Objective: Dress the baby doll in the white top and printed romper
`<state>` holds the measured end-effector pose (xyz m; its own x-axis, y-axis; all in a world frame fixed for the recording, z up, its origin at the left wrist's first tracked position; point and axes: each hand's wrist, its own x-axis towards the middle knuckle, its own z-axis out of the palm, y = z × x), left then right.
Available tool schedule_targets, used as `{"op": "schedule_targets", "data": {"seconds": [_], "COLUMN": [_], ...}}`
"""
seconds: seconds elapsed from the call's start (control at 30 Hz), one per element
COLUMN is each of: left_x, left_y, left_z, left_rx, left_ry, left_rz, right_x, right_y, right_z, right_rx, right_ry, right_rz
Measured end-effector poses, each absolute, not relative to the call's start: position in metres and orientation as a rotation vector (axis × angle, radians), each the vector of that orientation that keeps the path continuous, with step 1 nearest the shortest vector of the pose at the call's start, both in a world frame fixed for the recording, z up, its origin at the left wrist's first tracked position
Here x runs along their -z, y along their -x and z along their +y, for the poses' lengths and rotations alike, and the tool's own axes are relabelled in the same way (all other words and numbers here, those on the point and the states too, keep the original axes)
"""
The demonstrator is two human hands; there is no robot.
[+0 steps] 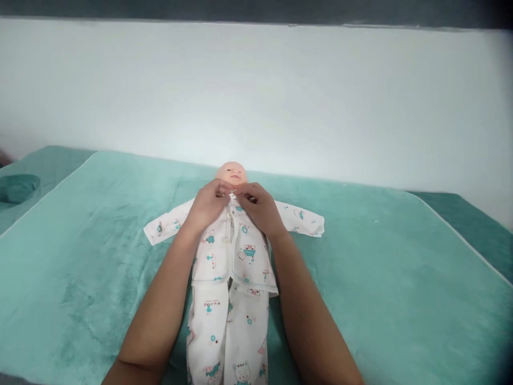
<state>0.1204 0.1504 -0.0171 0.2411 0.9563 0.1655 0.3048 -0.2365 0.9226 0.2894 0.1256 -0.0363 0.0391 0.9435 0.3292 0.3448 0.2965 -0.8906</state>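
A baby doll (231,172) lies on its back on a teal blanket (380,278), head away from me. It wears a white printed shirt (246,251) with sleeves spread out and matching white printed trousers (228,337). My left hand (209,204) and my right hand (259,207) meet at the shirt's collar just below the doll's chin. Both hands have their fingers pinched together on the fabric at the neck opening. A row of small buttons runs down the shirt front between my wrists.
The teal blanket covers a bed with darker green bedding at its left (44,166) and right (481,224) edges. A dark green bundle (18,187) lies at the far left. A white wall (256,96) rises behind the bed.
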Motion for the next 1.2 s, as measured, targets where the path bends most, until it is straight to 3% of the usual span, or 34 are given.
{"op": "schedule_targets", "data": {"seconds": [0.53,1.2], "left_x": [0.004,0.021], "left_y": [-0.115,-0.125], "left_z": [0.148,0.159], "left_rx": [-0.881,-0.991], "left_ry": [-2.047,-1.692], "left_rz": [1.298,1.269], "right_x": [0.04,0.04], "right_y": [-0.289,-0.286], "right_z": [0.125,0.121], "right_rx": [-0.606,-0.596], "right_ry": [1.203,1.176], "right_rz": [-1.555,-1.51]}}
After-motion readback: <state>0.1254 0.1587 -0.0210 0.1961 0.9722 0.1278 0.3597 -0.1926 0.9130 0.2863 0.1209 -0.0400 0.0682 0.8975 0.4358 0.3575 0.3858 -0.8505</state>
